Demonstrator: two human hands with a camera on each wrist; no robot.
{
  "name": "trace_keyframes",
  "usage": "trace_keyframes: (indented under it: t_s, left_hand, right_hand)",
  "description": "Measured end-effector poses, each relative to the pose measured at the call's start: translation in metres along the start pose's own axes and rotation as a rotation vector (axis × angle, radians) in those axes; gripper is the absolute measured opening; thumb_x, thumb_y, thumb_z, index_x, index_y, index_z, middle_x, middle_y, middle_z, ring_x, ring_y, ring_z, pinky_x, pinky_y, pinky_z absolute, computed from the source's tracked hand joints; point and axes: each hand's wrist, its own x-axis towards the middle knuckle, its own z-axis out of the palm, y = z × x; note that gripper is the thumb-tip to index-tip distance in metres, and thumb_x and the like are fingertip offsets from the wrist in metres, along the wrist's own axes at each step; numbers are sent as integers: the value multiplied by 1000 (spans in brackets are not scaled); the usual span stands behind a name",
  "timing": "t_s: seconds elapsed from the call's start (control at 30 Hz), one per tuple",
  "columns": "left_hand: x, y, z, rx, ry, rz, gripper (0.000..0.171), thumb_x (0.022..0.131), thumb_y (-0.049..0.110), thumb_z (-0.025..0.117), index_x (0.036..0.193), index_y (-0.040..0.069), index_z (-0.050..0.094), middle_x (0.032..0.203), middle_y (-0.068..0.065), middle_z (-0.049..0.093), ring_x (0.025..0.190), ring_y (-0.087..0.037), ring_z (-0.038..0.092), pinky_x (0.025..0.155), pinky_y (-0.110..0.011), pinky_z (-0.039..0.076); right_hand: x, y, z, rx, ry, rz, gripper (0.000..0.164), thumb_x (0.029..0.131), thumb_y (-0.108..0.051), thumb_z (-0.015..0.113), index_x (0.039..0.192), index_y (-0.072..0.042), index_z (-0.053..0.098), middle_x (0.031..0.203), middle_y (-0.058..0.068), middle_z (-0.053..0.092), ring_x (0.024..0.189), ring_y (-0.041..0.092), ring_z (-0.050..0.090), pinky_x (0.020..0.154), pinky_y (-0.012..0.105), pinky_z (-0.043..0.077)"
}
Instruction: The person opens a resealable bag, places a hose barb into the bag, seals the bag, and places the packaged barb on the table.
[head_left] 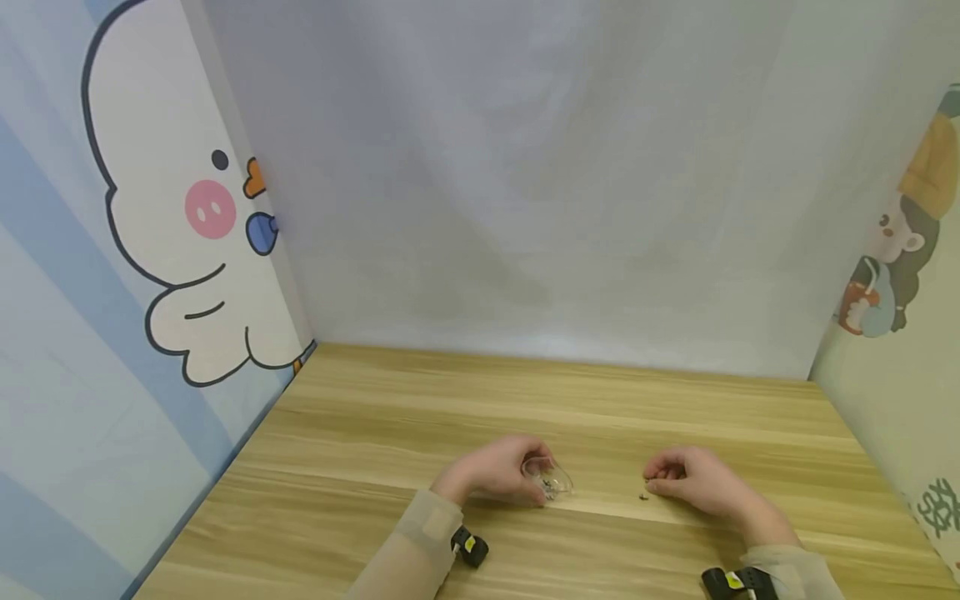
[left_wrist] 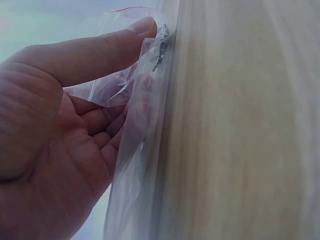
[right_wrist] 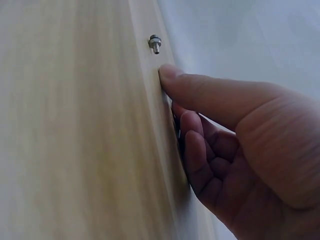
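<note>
My left hand (head_left: 501, 472) holds a clear plastic zip bag (left_wrist: 136, 117) between thumb and fingers, its mouth spread wide. Several small metal parts (left_wrist: 163, 42) sit inside, low against the wooden table. Off to the right, my right hand (head_left: 693, 479) is down at the tabletop with fingers curled and thumb near the index finger. A small dark metal piece (head_left: 647, 480) shows at those fingertips, mostly hidden. Just past the thumb tip stands a small screw-like metal fitting (right_wrist: 155, 44) with a wider collar and narrow stem, resting on the table.
The wood-grain table (head_left: 420, 400) spreads around both hands. A pale curtain (head_left: 525, 208) hangs along its back edge. Cartoon-printed cloth (head_left: 150, 208) borders the left side, with another printed panel (head_left: 892, 333) on the right. Each wrist wears a black camera.
</note>
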Motion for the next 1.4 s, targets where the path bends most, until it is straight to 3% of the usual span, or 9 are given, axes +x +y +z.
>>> trace_keyframes:
  t_s: [0.6, 0.9, 1.2, 1.4]
  left_hand:
    - [-1, 0, -1, 10, 15, 18, 47, 79, 11, 95, 119, 11, 71, 111, 9, 70, 100, -4, 62, 96, -25, 51]
    - [-1, -2, 1, 25, 8, 11, 47, 79, 11, 95, 120, 12, 71, 110, 11, 70, 100, -3, 61, 96, -24, 51]
    - [-1, -2, 2, 25, 13, 12, 46, 79, 10, 95, 119, 11, 71, 110, 10, 70, 100, -3, 61, 96, -24, 51]
    - [-2, -2, 1, 20, 14, 5, 47, 79, 11, 95, 120, 12, 71, 112, 11, 70, 101, -3, 62, 97, -25, 51]
  right_hand:
    - [3, 4, -1, -47, 14, -73, 7, 97, -22, 80, 96, -16, 76, 83, -10, 65, 75, 5, 59, 67, 26, 51]
    - [0, 5, 2, -12, 29, -54, 7, 97, -22, 80, 96, -18, 75, 82, -8, 65, 75, 5, 59, 68, 26, 51]
    - [-1, 4, 2, 32, 36, 24, 12, 99, -25, 79, 100, -13, 75, 88, -4, 69, 80, 8, 62, 72, 26, 52]
    - [0, 6, 2, 35, 36, 27, 13, 99, -23, 79, 100, -11, 75, 90, -2, 69, 82, 8, 63, 73, 26, 54]
